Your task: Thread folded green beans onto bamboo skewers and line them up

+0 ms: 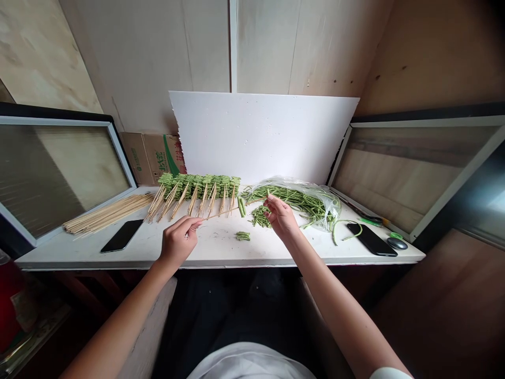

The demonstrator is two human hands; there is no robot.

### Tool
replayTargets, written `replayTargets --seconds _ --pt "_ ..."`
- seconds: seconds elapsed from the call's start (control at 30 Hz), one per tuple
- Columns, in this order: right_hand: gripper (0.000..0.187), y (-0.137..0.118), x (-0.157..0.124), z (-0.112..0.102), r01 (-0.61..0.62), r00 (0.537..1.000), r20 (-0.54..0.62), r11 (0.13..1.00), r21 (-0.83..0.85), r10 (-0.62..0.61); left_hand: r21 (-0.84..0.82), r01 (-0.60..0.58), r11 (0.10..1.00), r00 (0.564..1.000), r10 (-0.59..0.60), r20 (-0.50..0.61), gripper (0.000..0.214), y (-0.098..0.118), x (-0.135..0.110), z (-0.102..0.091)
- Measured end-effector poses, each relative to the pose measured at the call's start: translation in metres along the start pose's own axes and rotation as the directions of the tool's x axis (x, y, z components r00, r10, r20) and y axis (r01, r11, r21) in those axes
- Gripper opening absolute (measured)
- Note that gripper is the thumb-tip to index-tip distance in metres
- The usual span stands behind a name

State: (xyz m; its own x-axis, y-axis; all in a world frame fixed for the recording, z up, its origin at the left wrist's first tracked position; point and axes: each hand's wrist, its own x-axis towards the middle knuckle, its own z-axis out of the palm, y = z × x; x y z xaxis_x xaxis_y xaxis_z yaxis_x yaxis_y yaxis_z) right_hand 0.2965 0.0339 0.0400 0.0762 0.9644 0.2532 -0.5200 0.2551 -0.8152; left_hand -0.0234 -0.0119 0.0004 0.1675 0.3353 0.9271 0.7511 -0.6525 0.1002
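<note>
My left hand (179,239) is closed around the blunt end of a thin bamboo skewer (216,215), which points right over the table. Two short green bean pieces (241,207) sit side by side on the skewer, crosswise to it. My right hand (279,215) pinches another short bean piece near the skewer's far tip; whether the tip touches that piece I cannot tell. Below the skewer a small cluster of cut bean pieces (243,236) lies on the white table (213,247). A heap of cut pieces (260,217) is partly behind my right hand.
Filled bean skewers (197,187) stand stacked in rows at back left, beside loose bamboo skewers (106,213). Long green beans (300,197) lie in a clear plastic bag (329,205) at right. Phones lie left (122,236) and right (371,239). A white board (264,137) stands behind.
</note>
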Motion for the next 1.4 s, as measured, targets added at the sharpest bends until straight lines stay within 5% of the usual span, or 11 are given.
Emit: replayTargets --seconds 0.9,1.4 --pt "0.029 0.005 -0.022 0.025 0.049 0.995 -0.084 0.999 0.02 -0.047 0.065 -0.02 0.998 0.997 0.024 -0.07 0.024 -0.002 0.0 -0.006" --pt "0.031 0.009 -0.025 0.027 0.188 0.982 0.04 0.977 -0.097 -0.185 -0.039 0.09 0.995 0.996 -0.09 -0.005 0.021 -0.011 0.005 -0.01"
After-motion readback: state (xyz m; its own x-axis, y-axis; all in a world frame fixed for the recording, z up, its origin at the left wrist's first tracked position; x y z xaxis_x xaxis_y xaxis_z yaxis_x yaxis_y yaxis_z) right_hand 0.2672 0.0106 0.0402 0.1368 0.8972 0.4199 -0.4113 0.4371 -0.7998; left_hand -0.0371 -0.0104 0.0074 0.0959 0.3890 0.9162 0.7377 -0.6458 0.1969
